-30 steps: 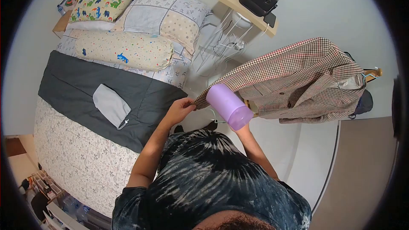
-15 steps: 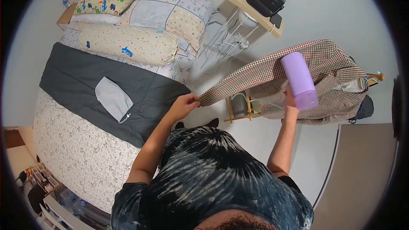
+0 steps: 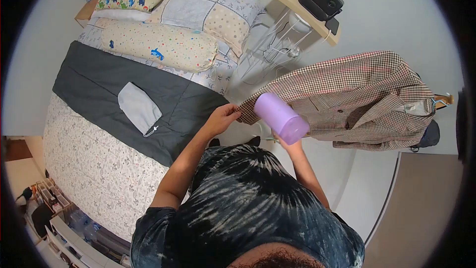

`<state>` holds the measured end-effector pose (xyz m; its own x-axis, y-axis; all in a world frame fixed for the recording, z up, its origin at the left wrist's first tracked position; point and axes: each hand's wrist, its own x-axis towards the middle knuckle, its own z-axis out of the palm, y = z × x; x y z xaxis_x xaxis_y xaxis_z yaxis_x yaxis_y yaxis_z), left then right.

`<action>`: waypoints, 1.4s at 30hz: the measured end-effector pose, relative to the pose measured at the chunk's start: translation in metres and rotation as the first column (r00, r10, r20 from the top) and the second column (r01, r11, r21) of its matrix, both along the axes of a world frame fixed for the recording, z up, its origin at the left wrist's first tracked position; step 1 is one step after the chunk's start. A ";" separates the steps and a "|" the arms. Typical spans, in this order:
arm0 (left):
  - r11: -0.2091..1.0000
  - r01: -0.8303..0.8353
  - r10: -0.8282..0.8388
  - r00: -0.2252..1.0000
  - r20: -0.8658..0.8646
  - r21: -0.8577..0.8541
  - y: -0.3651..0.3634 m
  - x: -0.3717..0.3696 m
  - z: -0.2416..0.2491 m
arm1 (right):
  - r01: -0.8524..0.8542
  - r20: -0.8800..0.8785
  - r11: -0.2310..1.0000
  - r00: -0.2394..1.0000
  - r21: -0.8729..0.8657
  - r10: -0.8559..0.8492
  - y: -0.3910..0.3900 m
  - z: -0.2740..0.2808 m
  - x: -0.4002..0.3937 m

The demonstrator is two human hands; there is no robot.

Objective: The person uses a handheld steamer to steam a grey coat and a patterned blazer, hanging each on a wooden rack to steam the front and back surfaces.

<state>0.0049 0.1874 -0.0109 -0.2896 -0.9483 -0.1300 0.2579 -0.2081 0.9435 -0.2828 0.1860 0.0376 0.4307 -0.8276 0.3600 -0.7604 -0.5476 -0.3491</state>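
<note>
A checked jacket (image 3: 347, 94) hangs from a hanger at the right, one sleeve stretched out toward the middle. My left hand (image 3: 223, 118) is closed on the cuff end of that sleeve. My right hand (image 3: 292, 145) grips a purple handheld device (image 3: 281, 118), which hides most of its fingers. The device lies over the lower part of the sleeve, near the cuff; whether it touches the cloth I cannot tell.
To the left is a bed with a dark blanket (image 3: 139, 97), a grey pouch (image 3: 139, 108), a bolster (image 3: 158, 47) and pillows (image 3: 213, 12). A small shelf (image 3: 327, 32) bears a black case (image 3: 321, 0). A black bag (image 3: 427, 134) is behind the jacket.
My right hand and the purple device have moved left along the sleeve, from the jacket's upper part toward the cuff. My left hand still holds the cuff. The whole view has shifted slightly.
</note>
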 end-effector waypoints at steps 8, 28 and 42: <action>0.999 0.039 -0.039 0.999 0.006 0.015 0.003 0.004 0.006 | -0.002 0.026 0.999 1.000 0.052 0.000 -0.002 -0.009 -0.010; 1.000 0.011 -0.011 1.000 0.003 -0.017 0.004 -0.004 0.003 | 0.110 -0.055 0.994 0.992 -0.012 -0.111 0.006 0.004 -0.020; 0.998 0.066 -0.066 0.998 0.004 -0.004 0.009 0.003 0.011 | 0.149 -0.134 0.988 0.979 -0.042 -0.153 -0.005 0.028 -0.019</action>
<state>0.0078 0.1967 0.0003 -0.3514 -0.9275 -0.1276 0.2403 -0.2210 0.9452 -0.3018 0.1815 0.0656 0.3485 -0.8761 0.3332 -0.8746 -0.4318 -0.2207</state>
